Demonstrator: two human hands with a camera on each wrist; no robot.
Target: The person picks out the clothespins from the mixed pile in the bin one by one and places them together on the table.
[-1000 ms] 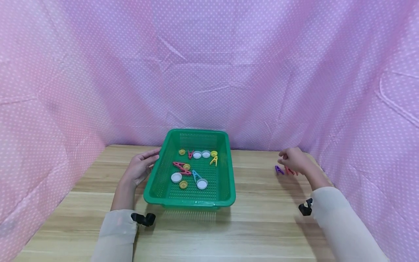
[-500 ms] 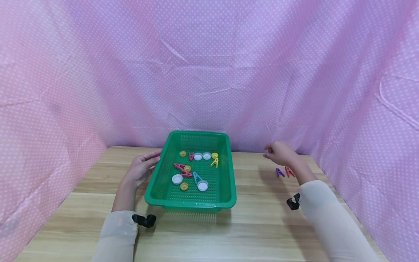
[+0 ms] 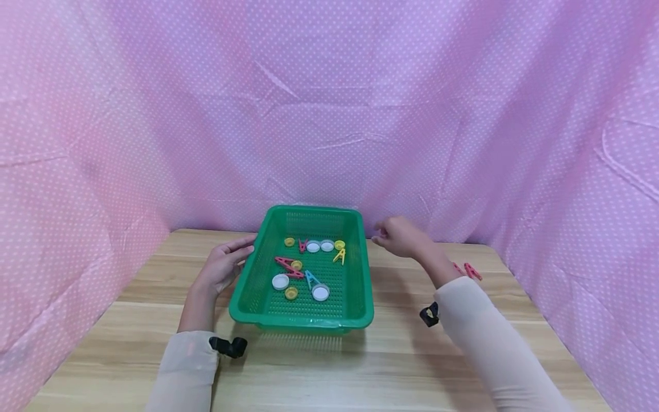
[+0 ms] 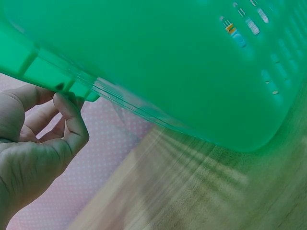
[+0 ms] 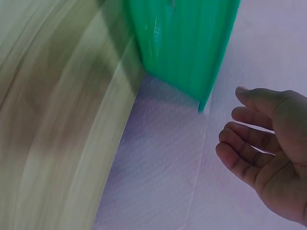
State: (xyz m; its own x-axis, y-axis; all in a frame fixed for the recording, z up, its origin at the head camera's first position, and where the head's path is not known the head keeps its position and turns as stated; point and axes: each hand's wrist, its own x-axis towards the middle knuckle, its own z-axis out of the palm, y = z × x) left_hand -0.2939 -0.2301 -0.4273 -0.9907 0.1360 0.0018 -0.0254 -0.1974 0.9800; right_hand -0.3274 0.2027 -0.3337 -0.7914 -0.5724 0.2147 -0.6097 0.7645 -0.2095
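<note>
A green plastic basket [image 3: 298, 321] stands on the table, its near end seeming raised a little. My left hand [image 3: 222, 266] pinches its left rim between thumb and fingers, as the left wrist view also shows [image 4: 48, 129]. Inside lie pink clothespins [image 3: 285, 263], a blue clothespin [image 3: 311, 278], a yellow clothespin [image 3: 340, 256], and several white caps [image 3: 280, 281] and yellow caps [image 3: 291, 293]. Just right of the basket, my right hand [image 3: 404, 237] hovers with loosely bent fingers. Nothing shows between those fingers [image 5: 247, 136] in the right wrist view, and they are apart from the basket.
On the table's right side lies a red clothespin [image 3: 472, 272], and another beside it is partly covered by my right forearm. A pink dotted cloth [image 3: 329, 114] hangs behind and along both sides of the wooden table [image 3: 288, 377].
My right hand has moved left from above the loose clothespins to beside the basket. The purple clothespin is now hidden behind the forearm. My left hand stays on the rim.
</note>
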